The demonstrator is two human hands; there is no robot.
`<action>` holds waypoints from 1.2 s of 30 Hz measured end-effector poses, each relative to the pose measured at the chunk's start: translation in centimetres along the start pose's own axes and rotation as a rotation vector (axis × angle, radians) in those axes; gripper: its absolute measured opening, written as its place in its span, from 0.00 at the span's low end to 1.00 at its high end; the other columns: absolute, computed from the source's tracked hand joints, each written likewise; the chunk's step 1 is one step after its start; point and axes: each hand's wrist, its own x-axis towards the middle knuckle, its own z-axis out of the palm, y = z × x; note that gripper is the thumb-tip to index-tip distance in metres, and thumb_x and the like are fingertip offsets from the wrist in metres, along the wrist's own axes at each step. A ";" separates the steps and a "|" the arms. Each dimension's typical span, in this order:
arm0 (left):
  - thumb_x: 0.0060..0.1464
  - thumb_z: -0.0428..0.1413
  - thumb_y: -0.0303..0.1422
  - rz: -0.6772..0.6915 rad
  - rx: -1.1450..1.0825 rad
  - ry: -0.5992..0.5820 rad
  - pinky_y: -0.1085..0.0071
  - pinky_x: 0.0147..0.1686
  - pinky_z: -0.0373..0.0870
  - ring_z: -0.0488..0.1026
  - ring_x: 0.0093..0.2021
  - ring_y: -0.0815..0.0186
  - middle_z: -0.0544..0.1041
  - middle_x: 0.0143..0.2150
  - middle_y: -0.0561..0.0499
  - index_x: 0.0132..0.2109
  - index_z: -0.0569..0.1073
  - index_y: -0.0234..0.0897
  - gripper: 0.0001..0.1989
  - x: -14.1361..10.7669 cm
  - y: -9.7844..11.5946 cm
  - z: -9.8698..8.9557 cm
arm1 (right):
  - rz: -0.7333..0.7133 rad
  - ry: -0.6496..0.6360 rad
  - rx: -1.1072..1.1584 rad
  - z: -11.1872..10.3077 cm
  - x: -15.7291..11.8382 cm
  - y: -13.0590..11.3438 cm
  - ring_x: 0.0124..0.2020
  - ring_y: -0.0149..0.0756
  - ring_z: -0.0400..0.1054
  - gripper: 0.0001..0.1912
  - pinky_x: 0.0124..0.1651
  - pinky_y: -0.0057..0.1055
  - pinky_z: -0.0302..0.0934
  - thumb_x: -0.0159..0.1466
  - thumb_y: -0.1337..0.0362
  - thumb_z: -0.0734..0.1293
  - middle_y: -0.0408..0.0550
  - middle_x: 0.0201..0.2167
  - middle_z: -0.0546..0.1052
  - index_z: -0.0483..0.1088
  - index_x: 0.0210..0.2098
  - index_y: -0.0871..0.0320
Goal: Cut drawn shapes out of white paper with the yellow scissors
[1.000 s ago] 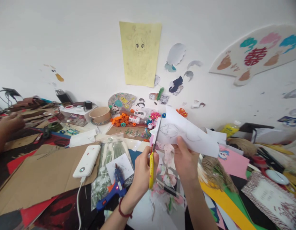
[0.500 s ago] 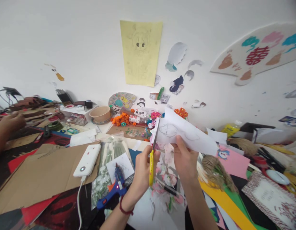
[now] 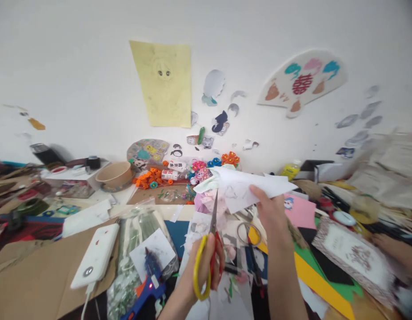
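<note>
I had the left hand (image 3: 202, 264) gripping the scissors with slim metal blades and yellow and red handles (image 3: 214, 222), its fingers wrapped through and around the loops. The right hand (image 3: 270, 211) pinched the white, partly curled paper sheet bearing faint pencil lines (image 3: 241, 182), thumb on the drawn face, holding it in the air above the cluttered pale table (image 3: 164, 212). The change I had just caught was in how the pair stood: half a second earlier the blades ran up along the sheet's left side, and now they had dropped lower and the sheet had tipped flatter, its left end turned over the tips. I judged that as a pause for repositioning, with the cutting unfinished. The tips sat right by the sheet's lower left edge; I could not tell whether they touched, nor whether the blades were fully closed. The view had swung right too, bringing in another person's hand (image 3: 384, 244) at that edge. Below my grip lay loose pink and green scraps (image 3: 232, 282), and the blue glue gun with a lit red light (image 3: 151, 284) rested near the left wrist.
</note>
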 end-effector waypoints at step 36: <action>0.44 0.66 0.40 0.317 0.141 0.372 0.67 0.38 0.73 0.79 0.36 0.59 0.82 0.34 0.45 0.27 0.70 0.36 0.15 -9.5 -1.7 -2.3 | 0.114 -0.650 -0.159 -2.4 -4.5 -8.2 0.29 0.36 0.73 0.16 0.31 0.30 0.69 0.48 0.55 0.77 0.45 0.24 0.80 0.77 0.28 0.62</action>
